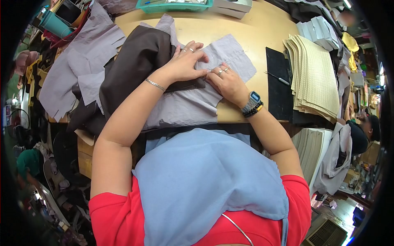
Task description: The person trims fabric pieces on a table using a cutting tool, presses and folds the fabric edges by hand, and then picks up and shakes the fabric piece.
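Observation:
Grey lining fabric lies creased on the table under and around both hands. A dark brown leather-like piece is on top of part of it, to the left. My left hand rests over the edge of the brown piece, fingers apart and bent, with a gap between thumb and forefinger. Close beside it, my right hand has its fingers drawn together on the grey lining fabric, near the left thumb. What lies right under the right fingertips is hidden.
More grey fabric pieces hang over the table's left side. At right are a thin pointed tool on a black sheet, stacked cream textured sheets and white bundles. A turquoise tray stands at the back.

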A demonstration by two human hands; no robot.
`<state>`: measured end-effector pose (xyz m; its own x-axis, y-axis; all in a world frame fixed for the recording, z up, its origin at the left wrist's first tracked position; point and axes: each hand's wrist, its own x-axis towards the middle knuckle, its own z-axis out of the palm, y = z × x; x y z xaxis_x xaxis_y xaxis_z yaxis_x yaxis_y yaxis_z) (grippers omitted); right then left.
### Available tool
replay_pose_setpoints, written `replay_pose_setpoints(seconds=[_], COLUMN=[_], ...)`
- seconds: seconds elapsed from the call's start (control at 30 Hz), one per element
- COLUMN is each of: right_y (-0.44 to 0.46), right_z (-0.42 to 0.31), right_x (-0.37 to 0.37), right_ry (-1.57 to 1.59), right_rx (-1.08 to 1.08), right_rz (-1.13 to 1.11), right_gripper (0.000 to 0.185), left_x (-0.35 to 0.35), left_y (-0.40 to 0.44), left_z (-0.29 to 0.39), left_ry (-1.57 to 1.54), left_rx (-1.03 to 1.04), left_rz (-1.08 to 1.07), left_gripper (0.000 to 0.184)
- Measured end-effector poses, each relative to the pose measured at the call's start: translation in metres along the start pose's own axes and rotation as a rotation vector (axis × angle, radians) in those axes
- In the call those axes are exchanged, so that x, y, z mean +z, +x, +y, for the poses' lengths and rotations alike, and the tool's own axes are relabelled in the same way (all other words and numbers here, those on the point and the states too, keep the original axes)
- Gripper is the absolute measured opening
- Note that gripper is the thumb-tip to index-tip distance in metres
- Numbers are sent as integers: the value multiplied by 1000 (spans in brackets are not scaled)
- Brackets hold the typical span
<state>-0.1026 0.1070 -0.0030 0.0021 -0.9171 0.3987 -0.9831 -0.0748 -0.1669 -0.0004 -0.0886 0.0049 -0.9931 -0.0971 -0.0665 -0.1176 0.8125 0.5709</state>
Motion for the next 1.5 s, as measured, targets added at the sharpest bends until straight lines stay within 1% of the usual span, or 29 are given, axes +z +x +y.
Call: replay_pose_setpoints(seconds=[0.2, 0.3, 0.47, 0.6, 0.7, 0.9, 1.0, 1.1, 1.2, 1.3, 1.4, 1.5], right_y=[0, 3, -2, -18, -22, -16, -16, -17, -19, -17, -17, -18], right_z=[2, 5, 10, 2, -6, -11, -10, -10, -11, -14, -13, -9], right_x=[-1, -1, 1, -15, -17, -18, -18, -17, -10, -12, -12, -8], right_ry=[1, -14, 46, 173, 220, 142, 197, 181, 254, 164, 153, 165], right_rx=[-34, -48, -72, 24, 123, 136, 141, 104, 193, 187, 160, 155], right_rz=[-45, -134, -147, -169, -136, -142, -139, -87, 92, 75, 56, 66], right_gripper=[14, 17, 25, 32, 35, 41, 38, 33, 28, 26, 26, 27], left_x=[0, 2, 1, 1, -1, 2, 1, 2, 3, 6, 10, 10], left_y=[-1, 1, 2, 2, 3, 1, 2, 1, -1, -2, -2, -1], left_z=[-1, 0, -2, -4, -5, -6, -5, -5, -5, -4, -2, -3], left_ry=[46, 58, 27, 1, 1, -23, 2, -10, -9, 21, 4, -17], left_rx=[30, 15, 12, 7, 11, 28, 15, 10, 20, 18, 11, -3], left_rz=[8, 29, 6, -38, -69, -32, -30, -28, -4, 24, 75, 64], left_gripper=[52, 48, 49, 51, 51, 53, 53, 52, 51, 50, 49, 48])
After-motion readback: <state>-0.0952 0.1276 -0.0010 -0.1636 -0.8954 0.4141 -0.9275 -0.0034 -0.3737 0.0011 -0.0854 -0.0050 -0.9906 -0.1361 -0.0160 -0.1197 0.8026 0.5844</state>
